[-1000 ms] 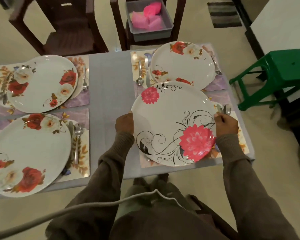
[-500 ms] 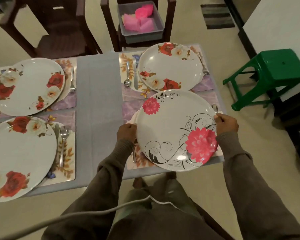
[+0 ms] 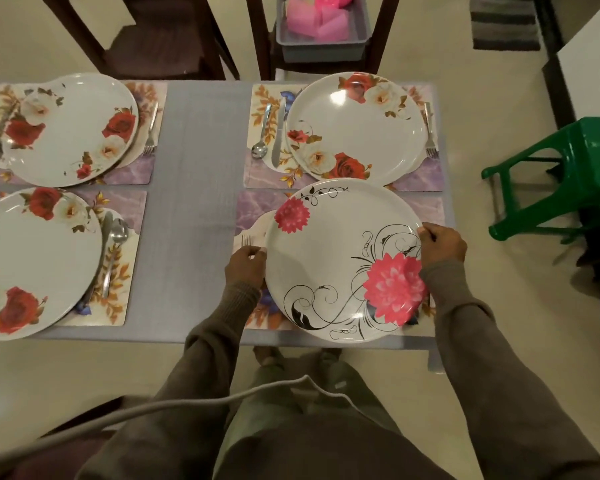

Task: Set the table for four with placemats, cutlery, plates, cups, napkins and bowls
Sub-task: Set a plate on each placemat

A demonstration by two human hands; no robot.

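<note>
Both hands hold the pink-flowered plate [image 3: 340,258] by its rim: the left hand [image 3: 245,268] grips the left edge and the right hand [image 3: 442,245] pinches the right edge, thumb on top. It sits over the near right placemat [image 3: 257,209], though from here I cannot tell whether it is fully down or just above the mat. A fork [image 3: 246,241] peeks out beside the left hand. Judging by the gloss, this plate is stiff and smooth, probably slippery and liable to chip, so a grip on opposite sides of the rim suits it, and it should go down flat rather than be dropped. Three rose-patterned plates, such as the far right plate [image 3: 355,128], already lie on their mats with cutlery alongside. A grey tub [image 3: 321,50] with pink things stands on a chair beyond the table [image 3: 194,202], and a green stool [image 3: 561,174] stands off to the right. No brand, label or writing can be read anywhere.
</note>
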